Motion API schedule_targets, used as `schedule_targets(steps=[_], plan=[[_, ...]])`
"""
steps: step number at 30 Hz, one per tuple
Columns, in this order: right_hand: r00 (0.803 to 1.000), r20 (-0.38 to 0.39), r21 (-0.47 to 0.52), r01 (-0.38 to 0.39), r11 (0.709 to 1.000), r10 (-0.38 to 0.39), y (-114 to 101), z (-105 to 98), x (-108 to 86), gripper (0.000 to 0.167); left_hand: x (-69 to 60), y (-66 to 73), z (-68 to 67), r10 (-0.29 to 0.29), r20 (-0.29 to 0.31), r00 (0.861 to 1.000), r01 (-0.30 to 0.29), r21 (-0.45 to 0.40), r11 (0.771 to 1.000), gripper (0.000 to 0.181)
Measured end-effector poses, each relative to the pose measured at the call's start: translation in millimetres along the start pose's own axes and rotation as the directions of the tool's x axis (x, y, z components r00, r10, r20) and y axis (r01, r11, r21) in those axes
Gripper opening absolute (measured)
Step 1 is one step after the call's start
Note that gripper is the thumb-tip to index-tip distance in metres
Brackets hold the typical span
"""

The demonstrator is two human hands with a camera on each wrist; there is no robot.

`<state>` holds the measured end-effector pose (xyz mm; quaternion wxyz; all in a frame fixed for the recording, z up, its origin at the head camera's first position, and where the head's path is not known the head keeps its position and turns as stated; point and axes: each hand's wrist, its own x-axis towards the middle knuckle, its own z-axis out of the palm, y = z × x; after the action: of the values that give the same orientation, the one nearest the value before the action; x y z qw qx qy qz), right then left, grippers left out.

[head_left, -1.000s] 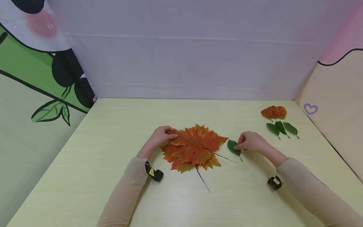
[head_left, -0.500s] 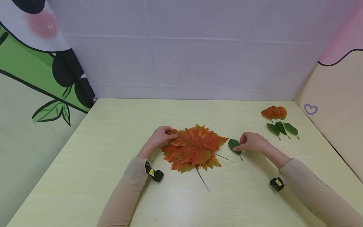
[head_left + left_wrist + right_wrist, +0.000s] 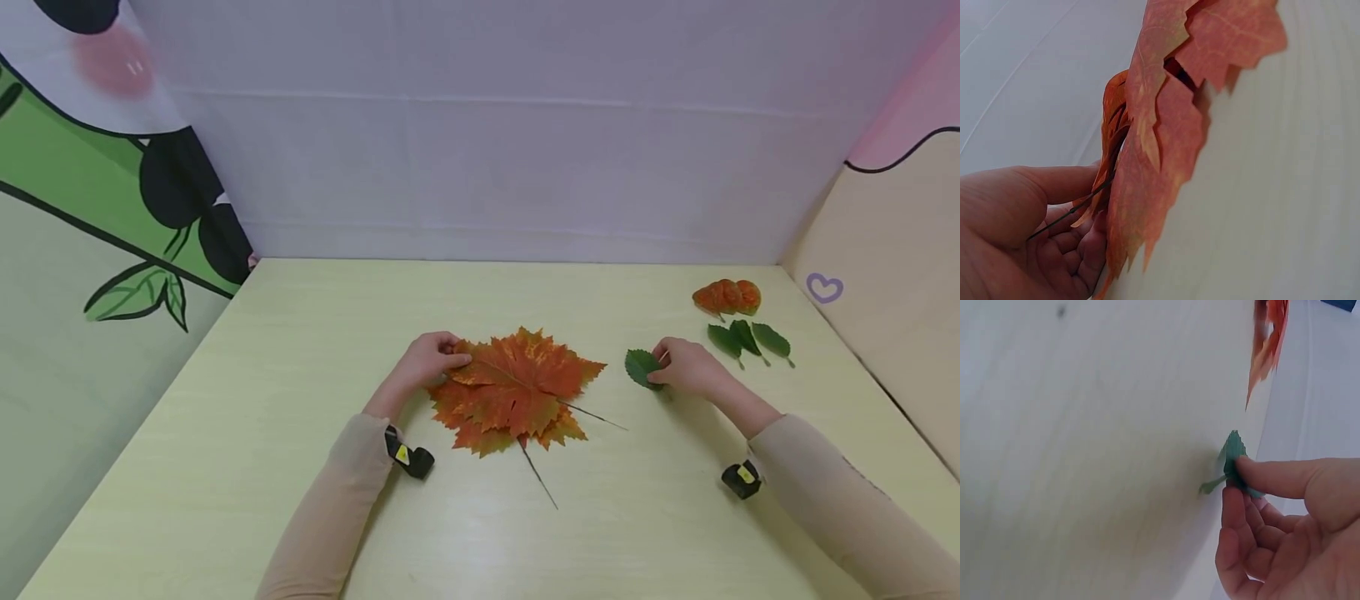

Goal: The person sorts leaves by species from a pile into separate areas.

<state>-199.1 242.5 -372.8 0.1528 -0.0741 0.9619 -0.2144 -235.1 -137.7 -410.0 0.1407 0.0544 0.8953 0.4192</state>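
Orange-red maple leaves point(image 3: 517, 392) lie overlapped in a pile at the middle of the table, two thin dark stems pointing toward the lower right. At the pile's upper left edge, my left hand point(image 3: 427, 362) pinches a maple leaf between thumb and fingers; the left wrist view shows the leaf edge point(image 3: 1110, 131) and a dark stem by the palm. To the right of the pile, my right hand point(image 3: 690, 367) pinches a small green leaf point(image 3: 640, 367) with a toothed edge. Its short stem point(image 3: 1211, 485) shows in the right wrist view.
Several small green leaves point(image 3: 742, 337) lie in a row at the right of the table point(image 3: 262, 417). Behind them is a row of orange-red rounded leaves point(image 3: 726, 297). A pale cloth wall point(image 3: 480, 167) rises at the table's back edge.
My right hand has moved right and slightly away with the green leaf, farther from the maple pile. My left hand has stayed in place on the maple leaf.
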Motion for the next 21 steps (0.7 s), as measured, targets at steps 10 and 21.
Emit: schedule_targets(steps=[10,21], plan=[[0.994,-0.089,-0.051,-0.064,0.997,0.059,35.0,-23.9,2.3,0.04,-1.8,2.9,-1.8,0.011,-0.003,1.0,-0.011,0.001,1.0,0.027],[0.97,-0.195,-0.019,-0.155,0.988,0.148,61.3,-32.3,0.5,0.043,-2.1,2.1,-2.0,0.009,0.001,1.0,-0.009,0.003,1.0,0.027]])
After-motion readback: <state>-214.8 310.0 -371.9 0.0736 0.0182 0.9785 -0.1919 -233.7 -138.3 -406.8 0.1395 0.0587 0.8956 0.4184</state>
